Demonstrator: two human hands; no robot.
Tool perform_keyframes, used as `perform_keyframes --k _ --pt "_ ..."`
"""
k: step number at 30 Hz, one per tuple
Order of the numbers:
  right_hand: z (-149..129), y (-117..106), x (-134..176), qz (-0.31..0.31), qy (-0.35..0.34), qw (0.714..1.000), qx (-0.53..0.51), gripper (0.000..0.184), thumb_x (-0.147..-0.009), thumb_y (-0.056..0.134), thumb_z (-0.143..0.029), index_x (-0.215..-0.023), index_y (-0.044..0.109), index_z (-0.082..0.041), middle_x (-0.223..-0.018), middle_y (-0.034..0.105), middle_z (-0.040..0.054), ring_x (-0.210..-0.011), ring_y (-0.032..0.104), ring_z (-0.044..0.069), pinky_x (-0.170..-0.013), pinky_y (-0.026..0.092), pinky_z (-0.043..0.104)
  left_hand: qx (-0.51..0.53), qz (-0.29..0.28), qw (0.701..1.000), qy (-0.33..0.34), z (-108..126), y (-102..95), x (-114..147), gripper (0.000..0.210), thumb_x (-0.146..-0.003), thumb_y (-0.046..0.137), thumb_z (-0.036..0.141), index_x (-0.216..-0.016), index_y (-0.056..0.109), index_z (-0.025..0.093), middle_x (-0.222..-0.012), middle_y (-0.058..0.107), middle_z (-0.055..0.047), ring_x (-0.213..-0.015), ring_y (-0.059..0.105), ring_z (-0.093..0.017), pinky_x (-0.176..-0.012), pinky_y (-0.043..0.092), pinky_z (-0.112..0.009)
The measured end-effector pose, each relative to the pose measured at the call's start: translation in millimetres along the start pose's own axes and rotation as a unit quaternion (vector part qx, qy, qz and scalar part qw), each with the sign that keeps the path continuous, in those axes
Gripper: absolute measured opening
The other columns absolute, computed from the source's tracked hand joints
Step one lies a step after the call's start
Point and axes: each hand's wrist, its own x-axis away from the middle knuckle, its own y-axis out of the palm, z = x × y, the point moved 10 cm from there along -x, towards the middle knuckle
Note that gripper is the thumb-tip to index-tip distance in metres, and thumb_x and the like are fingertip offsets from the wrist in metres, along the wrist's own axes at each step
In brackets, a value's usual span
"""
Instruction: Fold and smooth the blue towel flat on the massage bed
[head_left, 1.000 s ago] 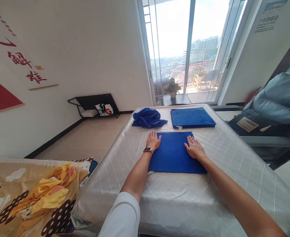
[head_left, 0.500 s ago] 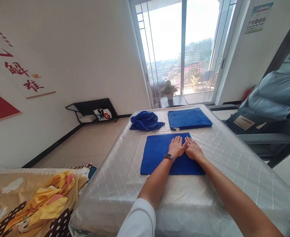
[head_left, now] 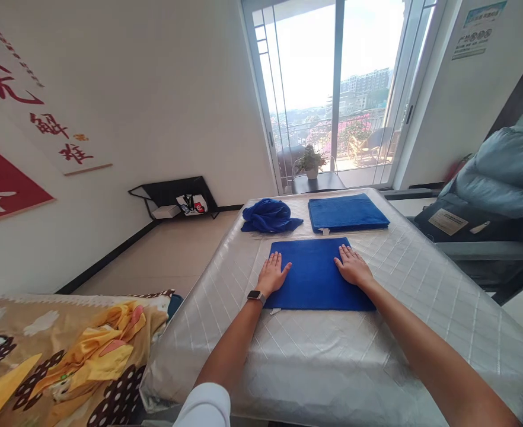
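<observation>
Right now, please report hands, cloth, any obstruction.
Left hand, right hand: resting on rectangular blue cloth. Cloth flat on plastic-wrapped mattress. Crumpled blue cloth beyond, not obstructing.

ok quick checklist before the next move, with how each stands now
1. Near cloth lying flat: ok
2. Left hand open at its left edge, right hand open at its right: ok
3. Tag tucked in: not ok, it pokes out at the near edge
4. Folded pile apart from near cloth: ok
5. Bundle folded: not ok, crumpled
6. Near cloth's underside smooth: cannot tell, hidden
</observation>
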Motion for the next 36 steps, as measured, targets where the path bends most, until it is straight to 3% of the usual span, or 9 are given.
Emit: perform_keyframes --k 7,14,21,23,25,29,32,34,36 --pt "-14 -32 28 0.098 -0.020 0.994 0.037 0.060 -0.101 0.022 -0.030 -0.154 0.037 -0.007 -0.163 0.032 0.0105 -0.152 0.020 0.022 -0.125 0.010 0.043 -0.004 0.022 1.000 0.000 4 -4.5 0 0.077 -0.102 0.013 0.062 -0.156 0.031 0.011 -0.164 0.028 -0.013 -0.152 0.023 -0.024 -0.124 0.019 -0.040" --pt "-10 -2 75 0.010 -0.009 1.000 0.024 0.070 -0.102 0.022 -0.048 -0.157 0.031 -0.007 -0.165 0.023 0.0117 -0.153 0.018 0.024 -0.124 0.017 0.042 0.001 0.027 1.000 -0.002 5 -4.7 2 0.079 -0.102 0.013 0.062 -0.156 0.031 0.008 -0.163 0.029 -0.015 -0.152 0.023 -0.025 -0.125 0.018 -0.040" --pt "-12 1 81 0.007 -0.003 0.999 0.036 0.069 -0.103 0.022 -0.047 -0.158 0.029 -0.007 -0.165 0.023 0.0109 -0.153 0.019 0.023 -0.124 0.016 0.042 -0.034 0.047 0.997 -0.054 -5 -12.4 7 0.082 -0.101 0.014 0.063 -0.154 0.035 0.004 -0.161 0.032 -0.019 -0.151 0.027 -0.029 -0.124 0.020 -0.041" --pt "-13 -1 81 0.008 -0.004 0.999 0.034 0.069 -0.103 0.022 -0.047 -0.158 0.029 -0.007 -0.165 0.023 0.0111 -0.153 0.020 0.023 -0.124 0.017 0.041 -0.046 0.058 0.996 -0.056 3 -18.8 10 0.081 -0.102 0.015 0.061 -0.152 0.036 0.002 -0.160 0.033 -0.021 -0.150 0.028 -0.030 -0.124 0.020 -0.042" --pt "-14 -1 81 0.009 -0.006 0.999 0.031 0.068 -0.103 0.022 -0.047 -0.158 0.030 -0.008 -0.165 0.024 0.0112 -0.152 0.020 0.024 -0.124 0.017 0.042 -0.047 0.070 0.996 -0.007 32 -24.1 14 0.075 -0.103 0.016 0.058 -0.151 0.040 0.005 -0.159 0.037 -0.019 -0.149 0.031 -0.029 -0.123 0.024 -0.041" --pt "-14 -2 82 0.016 -0.011 0.999 0.029 0.067 -0.102 0.024 -0.044 -0.157 0.032 -0.005 -0.164 0.026 0.0126 -0.152 0.022 0.025 -0.123 0.020 0.043 -0.021 0.074 0.981 0.179 138 -21.2 30 0.064 -0.105 0.019 0.055 -0.142 0.053 0.016 -0.149 0.053 -0.013 -0.141 0.044 -0.025 -0.116 0.036 -0.040" --pt "-14 -2 84 0.024 -0.022 0.999 0.030 0.062 -0.100 0.027 -0.031 -0.156 0.034 -0.005 -0.163 0.027 0.0133 -0.151 0.024 0.025 -0.123 0.021 0.044 0.001 0.098 0.966 0.240 206 -16.9 35 0.061 -0.105 0.025 0.056 -0.139 0.055 0.016 -0.144 0.057 -0.013 -0.138 0.048 -0.025 -0.115 0.037 -0.042" --pt "-15 -2 85 0.029 -0.030 0.999 0.031 0.061 -0.098 0.030 -0.024 -0.156 0.034 -0.005 -0.162 0.030 0.0135 -0.151 0.025 0.025 -0.123 0.021 0.043 0.014 0.098 0.966 0.237 230 -11.0 29 0.061 -0.105 0.025 0.055 -0.143 0.052 0.016 -0.148 0.053 -0.012 -0.141 0.044 -0.024 -0.117 0.034 -0.041" --pt "-15 -3 86 0.032 -0.035 0.998 0.030 0.062 -0.097 0.030 -0.021 -0.156 0.033 -0.006 -0.162 0.031 0.0131 -0.151 0.025 0.025 -0.123 0.022 0.041 0.019 0.070 0.972 0.225 237 -1.3 20 0.062 -0.106 0.020 0.052 -0.148 0.046 0.014 -0.154 0.047 -0.012 -0.145 0.038 -0.023 -0.119 0.031 -0.040"
